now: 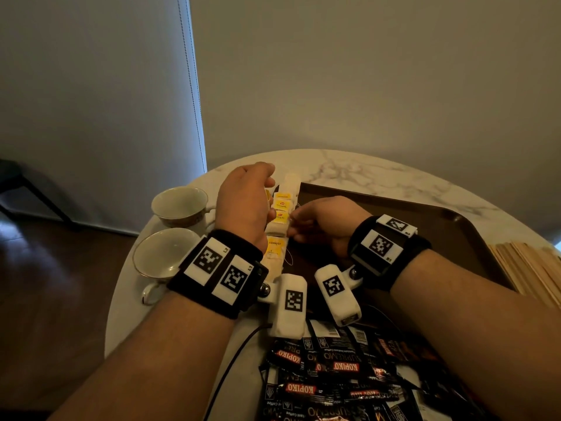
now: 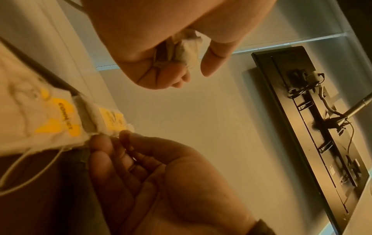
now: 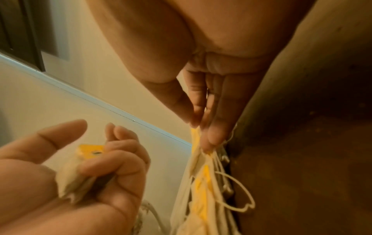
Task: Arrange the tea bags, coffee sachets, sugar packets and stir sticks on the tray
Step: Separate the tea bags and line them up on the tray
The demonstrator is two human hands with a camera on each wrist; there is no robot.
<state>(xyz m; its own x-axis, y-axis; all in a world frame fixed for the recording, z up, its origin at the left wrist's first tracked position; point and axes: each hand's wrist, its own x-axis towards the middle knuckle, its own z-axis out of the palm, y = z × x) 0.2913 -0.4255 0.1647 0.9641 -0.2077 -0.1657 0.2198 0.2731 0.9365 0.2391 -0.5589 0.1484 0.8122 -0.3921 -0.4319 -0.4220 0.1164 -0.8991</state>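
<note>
Tea bags (image 1: 280, 220) going down in an overlapping row along the tray (image 1: 425, 217) left edge. Left hand (image 1: 243, 205) over the row, fingers (image 3: 124, 160) curled round spare bags. Right hand (image 1: 326, 224) at mid-row, fingers (image 3: 211, 132) pinching a bag's edge, apparently squaring it up. Coffee sachets (image 1: 334, 372) heaped at the surface (image 1: 379, 168) near edge, off the tray mostly. Stir sticks (image 1: 528, 268) stacked at the right edge, untouched. Sugar packets nowhere visible. Early going: only tea under way.
</note>
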